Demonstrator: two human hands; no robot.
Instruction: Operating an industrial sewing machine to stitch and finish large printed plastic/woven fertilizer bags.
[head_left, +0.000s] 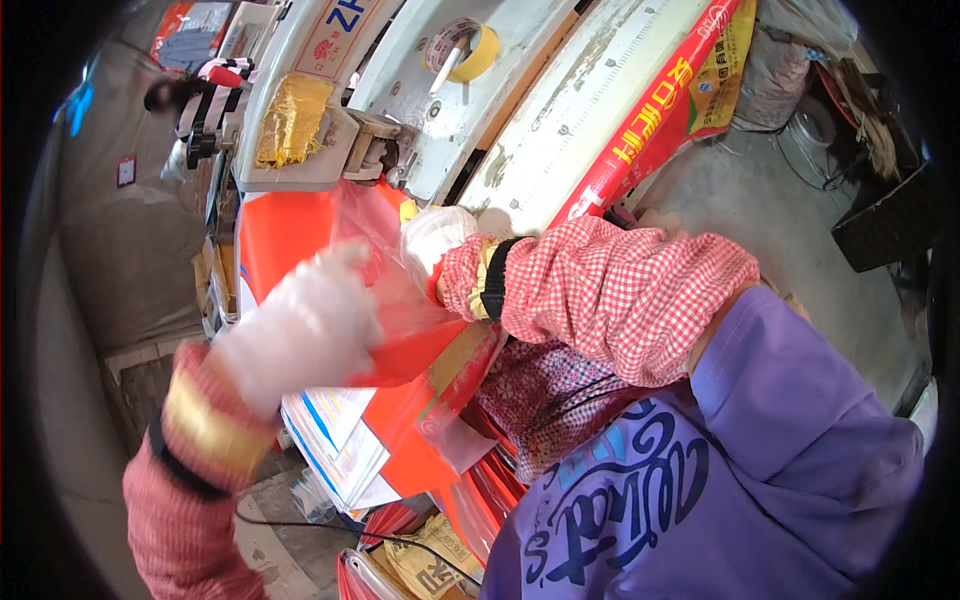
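Note:
My left hand point(300, 325), in a white glove, is raised over a red-orange plastic sheet point(290, 230); motion smears its fingers, so their grip is unclear. My right hand point(436, 240), also gloved in white, is closed at the sheet's far right edge, beside the machine table. Clear film shows over part of the red plastic between both hands. Just beyond them stands the pale head of a sewing machine point(300, 130), with a yellow patch of tape on it and a metal foot area point(372, 145). Checked sleeve covers reach both wrists.
A yellow tape roll point(482, 55) lies on the machine bed, a white stick against it. A white ruled board point(560, 130) and a red printed plastic strip point(650, 115) run along the right. Below my left hand hang stacked printed sheets point(340, 455). A dark box point(885, 220) stands far right.

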